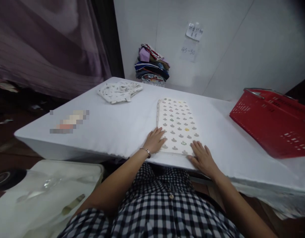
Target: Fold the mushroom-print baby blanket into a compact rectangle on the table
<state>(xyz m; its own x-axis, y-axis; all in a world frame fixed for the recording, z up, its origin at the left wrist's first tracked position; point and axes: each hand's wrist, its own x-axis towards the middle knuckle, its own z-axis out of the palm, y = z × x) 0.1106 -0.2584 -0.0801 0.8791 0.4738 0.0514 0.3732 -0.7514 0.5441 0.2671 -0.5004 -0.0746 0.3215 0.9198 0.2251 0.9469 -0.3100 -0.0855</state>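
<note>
A folded cream cloth with a grey printed pattern point(176, 122) lies lengthwise on the white table point(118, 125), its near end at the table's front edge. My left hand point(154, 140) rests flat on the cloth's near left corner, fingers stretched out; a bracelet is on that wrist. My right hand point(202, 158) lies flat on the near right corner, fingers spread. Neither hand holds anything.
A second white patterned garment point(119, 92) lies crumpled at the table's far left. A stack of folded colourful clothes point(152, 66) stands against the back wall. A red plastic basket point(271, 119) sits tilted at the right. A white bag-like item point(43, 191) lies below left.
</note>
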